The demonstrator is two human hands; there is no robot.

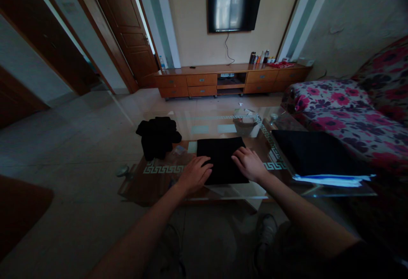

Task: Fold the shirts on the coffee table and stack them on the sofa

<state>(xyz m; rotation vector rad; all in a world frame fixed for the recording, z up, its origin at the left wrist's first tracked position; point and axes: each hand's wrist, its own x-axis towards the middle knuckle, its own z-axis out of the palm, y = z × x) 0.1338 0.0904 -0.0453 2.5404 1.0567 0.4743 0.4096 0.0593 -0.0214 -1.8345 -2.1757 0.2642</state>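
Note:
A folded black cloth (pixel 221 164), perhaps a garment, lies flat as a near-square on the glass coffee table (pixel 168 185). My left hand (pixel 196 173) rests on its left edge, fingers stretched out over the fabric. On its right side lies my right hand (pixel 247 163), with the fingers spread and slightly bent. Both hands are open and grip nothing that I can see. To the left sits a crumpled heap of black cloth (pixel 157 139). At the table's right end is a flat black stack (pixel 318 151) with white and blue layers showing along its front edge.
Clear plastic (pixel 245 119) lies near the table's far side. Beyond stands a low wooden TV cabinet (pixel 200 79) with bottles and cans (pixel 258 58) on it, under a wall-mounted television (pixel 234 9). A flower-patterned sofa (pixel 334 96) borders the right side.

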